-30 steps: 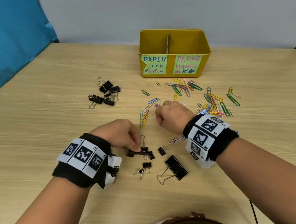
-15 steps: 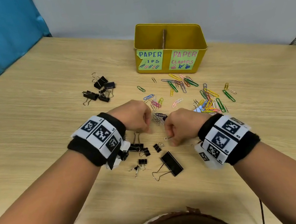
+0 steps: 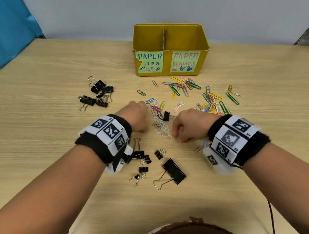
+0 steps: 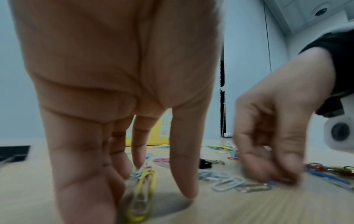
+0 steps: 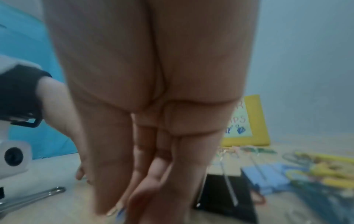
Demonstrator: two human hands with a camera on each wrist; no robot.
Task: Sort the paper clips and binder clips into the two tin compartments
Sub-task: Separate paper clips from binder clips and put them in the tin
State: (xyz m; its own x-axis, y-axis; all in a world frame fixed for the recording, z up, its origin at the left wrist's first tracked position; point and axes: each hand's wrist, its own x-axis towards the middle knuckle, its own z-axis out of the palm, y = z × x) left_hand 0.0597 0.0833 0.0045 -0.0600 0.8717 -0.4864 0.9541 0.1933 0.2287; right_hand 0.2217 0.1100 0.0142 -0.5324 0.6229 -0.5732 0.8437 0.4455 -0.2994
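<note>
1. Far left on the table (image 3: 32, 135): small pile of black binder clips (image 3: 96, 95) w/ silver wire handles, well apart from my hands.
2. My left hand (image 3: 136, 115) is down on the tabletop; fingers curled, pinching a few paper clips (image 4: 142, 188), a yellow one at the front and pale ones behind. Thumb straight, tip on the wood.
3. Near me, btwn my wrists: more black binder clips, mostly small, plus one large binder clip (image 3: 173, 171) lying flat w/ handles splayed.
4. Centre: silver and pink paper clips (image 3: 159, 124) in a loose cluster, one small black binder clip (image 3: 166, 115) among them.
5. My right hand (image 3: 189, 125), fingertips bunched together, pinches something small and blue at the table; can't tell what exactly, view's blurred.
6. Right: coloured paper clips (image 3: 214, 104) scattered (yellow, green, pink, blue).
7. Back: yellow tin (image 3: 202, 49), divider down the middle, front labels "PAPER ..IPS" on the left and "PAPER CLAMPS" on the right.
</note>
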